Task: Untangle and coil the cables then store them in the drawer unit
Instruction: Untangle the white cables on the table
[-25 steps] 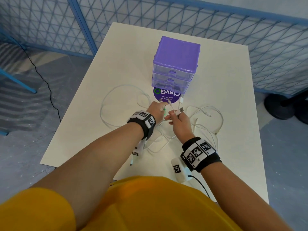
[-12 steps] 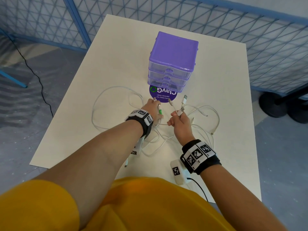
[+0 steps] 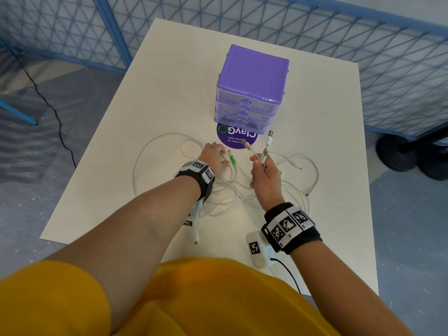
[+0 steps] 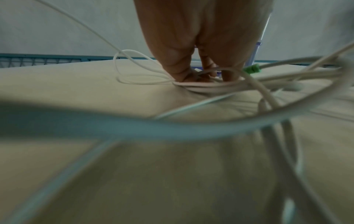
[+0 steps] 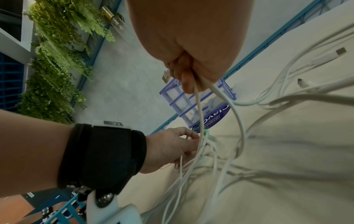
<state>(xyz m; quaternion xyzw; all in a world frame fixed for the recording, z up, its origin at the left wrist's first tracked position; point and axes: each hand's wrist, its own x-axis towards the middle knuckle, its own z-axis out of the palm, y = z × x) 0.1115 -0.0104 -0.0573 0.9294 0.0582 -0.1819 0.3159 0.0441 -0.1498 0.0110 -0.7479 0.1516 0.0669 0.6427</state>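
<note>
A tangle of white cables (image 3: 232,190) lies on the white table (image 3: 169,81) in front of the purple drawer unit (image 3: 252,78), whose three clear drawers are closed. My right hand (image 3: 260,160) grips several cable ends above the table, and their USB plugs (image 3: 269,138) stick up out of the fist. In the right wrist view the cables (image 5: 199,109) hang down from that fist (image 5: 185,78). My left hand (image 3: 223,154) is down on the table beside a green-tipped plug (image 3: 232,161), its fingers (image 4: 201,75) pinching cable strands against the surface.
A round purple sticker (image 3: 236,139) lies under the drawer unit's front. One loose plug (image 3: 196,238) reaches towards the near table edge. A blue mesh fence (image 3: 388,57) surrounds the table. Black round bases (image 3: 397,151) stand on the floor at the right.
My right hand has pulled away to the right from the left hand, lifting the cable ends higher. The left hand has stayed low on the table by the green plug.
</note>
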